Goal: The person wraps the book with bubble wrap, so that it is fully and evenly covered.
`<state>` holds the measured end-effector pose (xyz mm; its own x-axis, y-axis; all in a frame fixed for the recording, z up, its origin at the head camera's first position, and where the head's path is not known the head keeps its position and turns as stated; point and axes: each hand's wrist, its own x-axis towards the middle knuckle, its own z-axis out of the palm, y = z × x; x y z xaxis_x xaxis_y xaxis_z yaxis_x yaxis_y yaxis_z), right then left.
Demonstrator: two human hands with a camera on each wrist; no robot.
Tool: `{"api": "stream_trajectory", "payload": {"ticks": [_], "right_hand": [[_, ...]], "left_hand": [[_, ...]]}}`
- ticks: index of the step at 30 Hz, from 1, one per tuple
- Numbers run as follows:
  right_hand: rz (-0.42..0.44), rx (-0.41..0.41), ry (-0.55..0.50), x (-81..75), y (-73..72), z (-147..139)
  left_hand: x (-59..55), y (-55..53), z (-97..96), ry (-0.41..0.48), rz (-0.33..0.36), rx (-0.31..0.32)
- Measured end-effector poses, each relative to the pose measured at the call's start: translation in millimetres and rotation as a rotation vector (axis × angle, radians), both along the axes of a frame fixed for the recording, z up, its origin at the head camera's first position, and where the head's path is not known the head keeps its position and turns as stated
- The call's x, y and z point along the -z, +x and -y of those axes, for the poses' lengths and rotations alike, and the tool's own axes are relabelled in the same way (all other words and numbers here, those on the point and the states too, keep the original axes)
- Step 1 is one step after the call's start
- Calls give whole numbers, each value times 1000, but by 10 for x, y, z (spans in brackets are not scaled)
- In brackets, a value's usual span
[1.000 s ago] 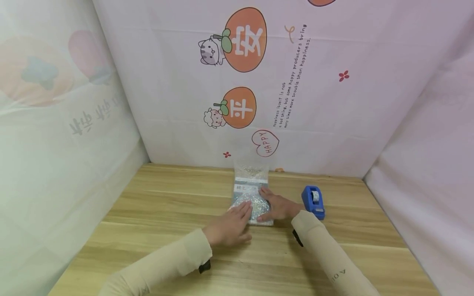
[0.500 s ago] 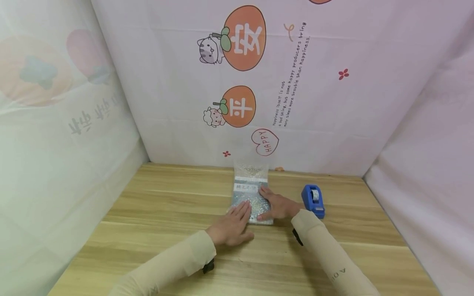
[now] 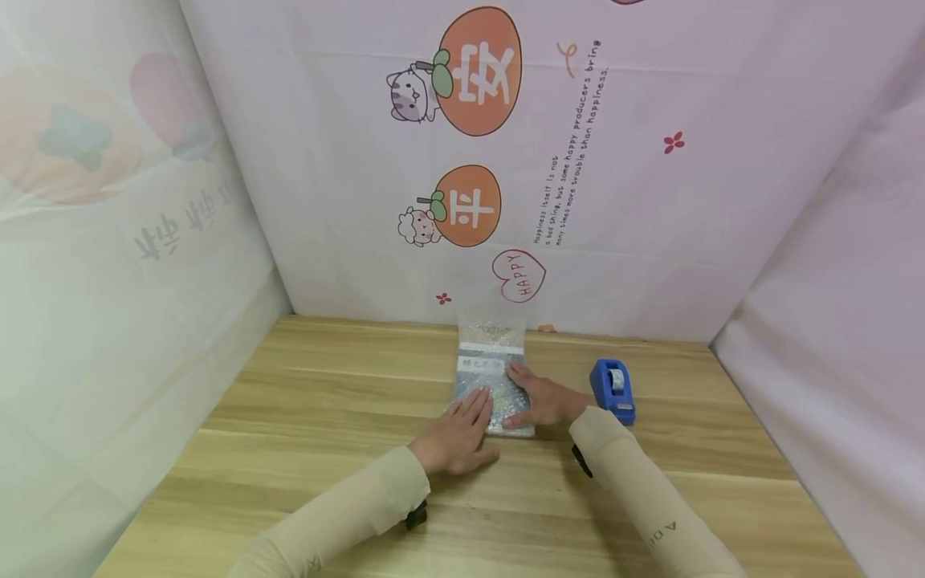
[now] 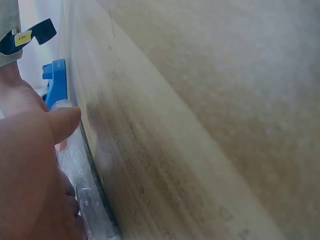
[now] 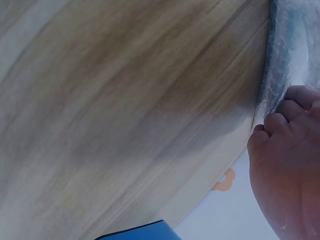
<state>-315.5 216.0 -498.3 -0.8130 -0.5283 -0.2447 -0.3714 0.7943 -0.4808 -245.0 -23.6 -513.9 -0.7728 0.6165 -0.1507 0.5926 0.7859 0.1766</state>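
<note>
A flat, book-like item with a blue-grey cover [image 3: 474,386] lies on the table under bubble wrap [image 3: 493,333]. A pale strip with writing shows through the wrap, which extends past the item's far edge. My left hand [image 3: 454,437] rests on the near left part, fingers straight and together, thumb apart. Over the right side spreads my right hand [image 3: 545,400], thumb near the front corner and index finger farther up. In the right wrist view its other fingers bend against the wrapped edge [image 5: 272,82]; their tips are hidden.
A blue tape dispenser [image 3: 613,393] with a roll in it stands just right of my right hand. The wooden table [image 3: 347,401] meets a printed cloth wall [image 3: 347,201] at the back. More cloth hangs at the left and right sides.
My left hand and forearm have shifted slightly to the right, the fingers staying on the wrap. The wrap under them looks flatter. My right hand has stayed in place.
</note>
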Motion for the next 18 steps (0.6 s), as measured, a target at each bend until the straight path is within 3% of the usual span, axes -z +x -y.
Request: {"api": "stream_trajectory", "payload": {"ticks": [5, 10, 18], "right_hand": [[3, -1, -3, 12, -7, -9], [-11, -14, -23, 17, -17, -22], [-21, -18, -28, 43, -19, -29]], "left_hand": [[44, -19, -7, 0, -5, -9], [-54, 12, -12, -8, 14, -19], [-119, 9, -29, 11, 69, -36]]}}
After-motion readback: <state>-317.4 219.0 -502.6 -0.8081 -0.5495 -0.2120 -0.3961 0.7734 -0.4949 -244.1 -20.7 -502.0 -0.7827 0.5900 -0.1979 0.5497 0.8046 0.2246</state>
